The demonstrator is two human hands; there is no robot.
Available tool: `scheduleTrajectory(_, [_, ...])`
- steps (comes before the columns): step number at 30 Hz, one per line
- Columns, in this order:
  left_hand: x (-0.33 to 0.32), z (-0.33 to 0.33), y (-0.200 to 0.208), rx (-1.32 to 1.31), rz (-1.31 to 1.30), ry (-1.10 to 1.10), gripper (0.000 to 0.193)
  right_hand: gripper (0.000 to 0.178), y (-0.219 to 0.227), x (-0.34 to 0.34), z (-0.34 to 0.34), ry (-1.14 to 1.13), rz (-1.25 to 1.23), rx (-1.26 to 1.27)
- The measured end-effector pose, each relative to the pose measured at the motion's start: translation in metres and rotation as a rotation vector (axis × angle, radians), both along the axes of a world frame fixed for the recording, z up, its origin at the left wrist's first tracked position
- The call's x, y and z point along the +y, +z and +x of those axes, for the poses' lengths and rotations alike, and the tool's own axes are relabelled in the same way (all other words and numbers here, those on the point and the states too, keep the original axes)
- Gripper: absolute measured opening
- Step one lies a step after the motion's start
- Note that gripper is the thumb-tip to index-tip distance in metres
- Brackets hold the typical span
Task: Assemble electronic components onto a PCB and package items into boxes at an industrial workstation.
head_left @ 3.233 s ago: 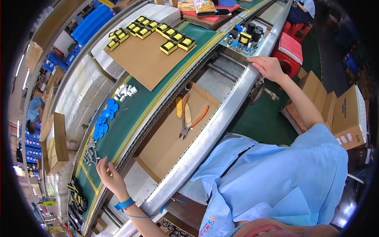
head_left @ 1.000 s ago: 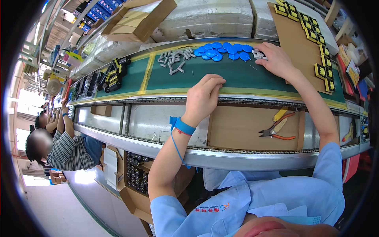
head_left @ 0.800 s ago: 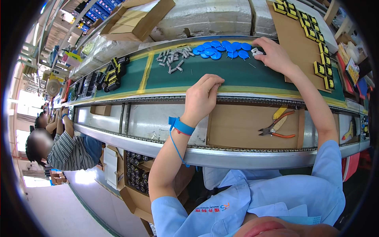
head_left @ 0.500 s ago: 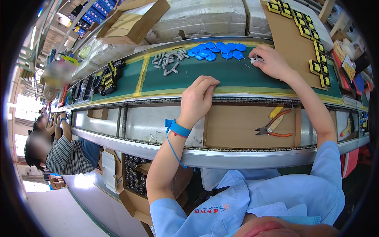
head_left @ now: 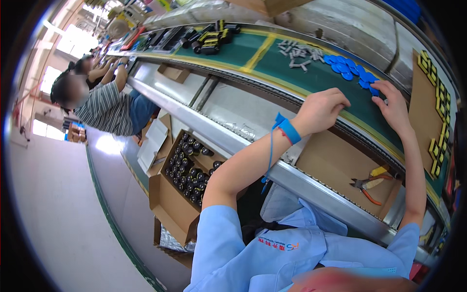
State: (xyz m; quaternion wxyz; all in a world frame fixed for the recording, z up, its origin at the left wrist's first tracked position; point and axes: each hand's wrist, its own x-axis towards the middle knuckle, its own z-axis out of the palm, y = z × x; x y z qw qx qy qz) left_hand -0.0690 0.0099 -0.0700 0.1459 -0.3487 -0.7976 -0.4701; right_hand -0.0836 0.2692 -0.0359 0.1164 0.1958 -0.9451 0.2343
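Head view: flat, glossy blue discs (head_left: 345, 68) and small grey cylinders (head_left: 297, 50) lie grouped by kind, apparently unused, across the green work surface (head_left: 316, 80). Right hand (head_left: 393, 106): half-curled beside the discs' right end; grip cannot be told. Left hand (head_left: 318, 112): fingers curled inward, contents hidden.

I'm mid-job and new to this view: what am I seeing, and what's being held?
No robot here: these are a person's bare hands, filmed by a fisheye camera on their head, so straight edges bend. On the green surface lie grey cylinders, blue discs and, farther left, black-and-yellow parts. The right hand is at the discs; the left hand is bent near the surface's near edge. I can't tell whether either holds something small. Orange-handled cutters lie on cardboard nearby.
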Motion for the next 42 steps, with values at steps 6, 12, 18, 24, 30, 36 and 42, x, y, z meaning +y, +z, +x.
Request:
scheduleTrajectory(6, [-0.03, -0.019, 0.021, 0.411, -0.184, 0.152, 0.013, 0.033, -0.008, -0.036, -0.01, 0.129, 0.12, 0.121])
scheduleTrajectory(12, [-0.158, -0.068, 0.034, 0.323, -0.29, 0.822, 0.034, 0.048, -0.022, -0.049, 0.002, 0.271, 0.005, 0.316])
scheduleTrajectory(18, [-0.252, -0.131, 0.013, 0.012, -0.758, 1.122, 0.068, 0.049, -0.023, -0.046, 0.005, 0.269, -0.036, 0.236])
scheduleTrajectory(24, [-0.316, -0.197, -0.002, -0.149, -0.678, 0.764, 0.079, 0.048, -0.024, -0.051, -0.001, 0.263, -0.171, 0.04])
scheduleTrajectory(30, [-0.244, -0.199, 0.047, -0.474, -0.975, 0.864, 0.096, 0.045, -0.036, -0.036, -0.018, 0.25, -0.093, 0.054])
scheduleTrajectory(36, [-0.242, -0.177, 0.077, -0.71, -0.841, 0.799, 0.084, 0.041, -0.045, -0.03, -0.022, 0.26, -0.005, 0.054])
scheduleTrajectory(42, [-0.243, -0.15, 0.086, -0.881, -0.964, 0.611, 0.082, 0.041, -0.045, -0.035, -0.015, 0.264, -0.071, 0.005])
